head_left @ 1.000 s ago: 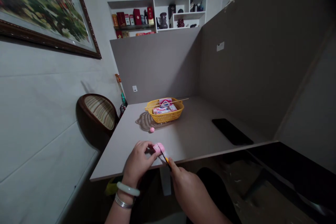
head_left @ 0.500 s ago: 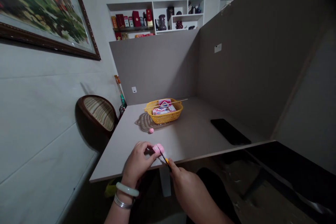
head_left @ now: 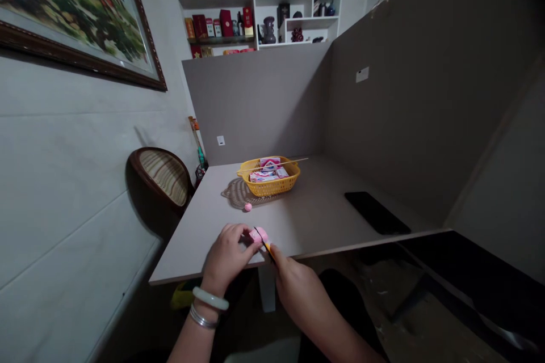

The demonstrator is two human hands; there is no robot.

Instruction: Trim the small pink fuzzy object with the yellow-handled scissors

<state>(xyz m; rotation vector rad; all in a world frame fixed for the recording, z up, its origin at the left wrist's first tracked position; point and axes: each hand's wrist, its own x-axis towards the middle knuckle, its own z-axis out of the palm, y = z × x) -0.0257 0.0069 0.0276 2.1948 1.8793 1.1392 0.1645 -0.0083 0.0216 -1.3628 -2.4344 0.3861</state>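
Pink lump (head_left: 263, 233) is pinched by fingers of L hand (head_left: 229, 252), prob. steadying it vs. knife (head_left: 268, 248) clasped w/ fingers of R hand (head_left: 296, 281).

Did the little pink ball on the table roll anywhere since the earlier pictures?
No, in no direction: the pink ball lies at the same place relative to the yellow basket. Only the camera view has shifted slightly.

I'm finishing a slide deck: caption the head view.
The left hand holds a pink piece as the right hand holds a knife-like tool across it, yellow basket beyond.
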